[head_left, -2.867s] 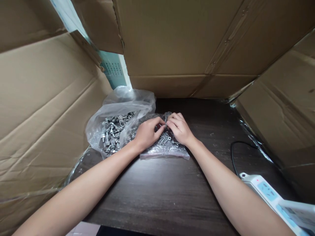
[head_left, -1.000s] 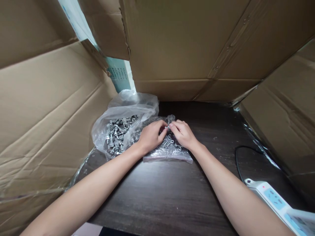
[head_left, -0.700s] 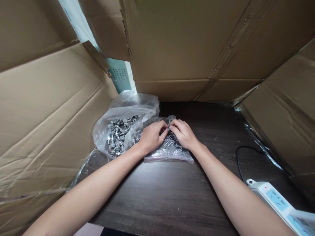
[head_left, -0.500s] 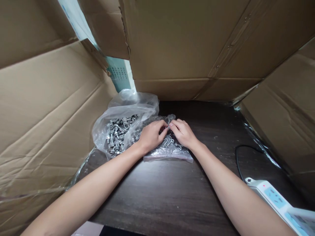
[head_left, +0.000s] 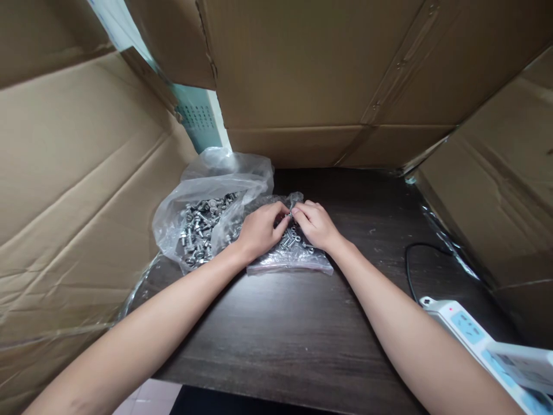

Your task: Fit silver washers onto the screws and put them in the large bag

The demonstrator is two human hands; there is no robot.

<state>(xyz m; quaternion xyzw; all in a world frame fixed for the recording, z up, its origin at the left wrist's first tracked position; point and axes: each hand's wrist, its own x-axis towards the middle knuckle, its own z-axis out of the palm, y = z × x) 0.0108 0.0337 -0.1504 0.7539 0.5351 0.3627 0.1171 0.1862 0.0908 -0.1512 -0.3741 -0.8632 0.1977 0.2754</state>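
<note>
My left hand [head_left: 264, 227] and my right hand [head_left: 317, 223] meet above a clear zip bag [head_left: 294, 266], fingertips pinched close together. Between them is a small shiny metal piece, mostly covered by the fingers; it looks like a bolt, but its exact form is hard to make out. Several small metal bolts and nuts [head_left: 289, 241] lie on the zip bag under my hands. To the left of my left hand, a larger clear plastic bag [head_left: 166, 216] stands gaping, full of silvery bolts [head_left: 201, 225].
Cardboard walls [head_left: 302, 75] enclose the dark wooden table [head_left: 276, 328] at the back and both sides. A white power strip [head_left: 466, 328] with a lit red light and a black cable [head_left: 406, 262] lies at the right.
The whole view has shifted, so everything sits slightly higher and further left. Both hands keep their pinched hold over the zip bag, with only slight finger movement.
</note>
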